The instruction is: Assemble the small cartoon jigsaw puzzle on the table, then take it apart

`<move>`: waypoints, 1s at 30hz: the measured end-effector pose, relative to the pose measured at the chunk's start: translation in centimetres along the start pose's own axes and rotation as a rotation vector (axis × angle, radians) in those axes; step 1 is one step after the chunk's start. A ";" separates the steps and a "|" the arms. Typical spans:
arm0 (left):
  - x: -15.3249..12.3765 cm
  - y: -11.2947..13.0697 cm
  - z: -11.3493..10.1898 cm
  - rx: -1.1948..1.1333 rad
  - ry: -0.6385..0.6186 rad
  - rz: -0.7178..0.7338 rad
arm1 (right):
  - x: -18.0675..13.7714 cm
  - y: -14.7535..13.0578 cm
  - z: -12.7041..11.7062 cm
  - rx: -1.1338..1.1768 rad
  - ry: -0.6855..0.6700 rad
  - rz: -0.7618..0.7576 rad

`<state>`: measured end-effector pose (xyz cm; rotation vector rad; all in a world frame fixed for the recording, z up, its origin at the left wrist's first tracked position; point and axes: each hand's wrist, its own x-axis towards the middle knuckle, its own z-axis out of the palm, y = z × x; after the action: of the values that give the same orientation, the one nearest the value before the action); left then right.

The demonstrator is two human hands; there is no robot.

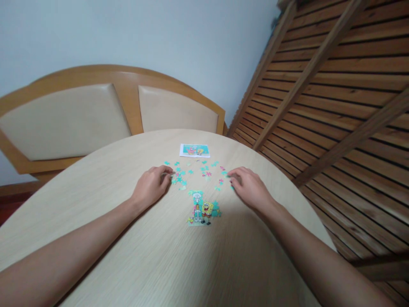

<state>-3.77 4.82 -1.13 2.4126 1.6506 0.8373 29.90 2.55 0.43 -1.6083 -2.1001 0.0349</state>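
A partly joined cartoon jigsaw (pixel 202 209) lies on the round pale wooden table (pixel 96 192) between my two hands. Beyond it, several loose teal and pink pieces (pixel 194 172) are scattered. My left hand (pixel 152 184) rests on the table at the left edge of the scatter, fingers curled, their tips touching pieces there. My right hand (pixel 249 185) rests at the right edge, fingers bent down onto a few pieces. Whether either hand has a piece pinched is hidden by the fingers.
A small reference picture card (pixel 194 150) lies flat past the loose pieces. A wooden bench with two cream cushions (pixel 79 119) curves behind the table. A slatted wooden wall (pixel 335 94) runs along the right, close to the table's edge.
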 end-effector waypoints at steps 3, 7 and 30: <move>-0.2 0.5 -0.2 0.027 0.007 0.046 | 0.2 1.5 -0.8 0.005 0.045 0.101; -0.4 0.8 -0.1 0.013 -0.027 0.162 | 0.2 2.6 -1.4 0.049 0.029 0.202; -1.0 1.6 0.0 0.062 -0.098 0.357 | -0.3 -0.4 1.3 0.082 -0.122 -0.069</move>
<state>-2.76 3.25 -0.89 2.7905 1.2475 0.7013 29.12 2.51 -0.70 -1.5196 -2.2146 0.1985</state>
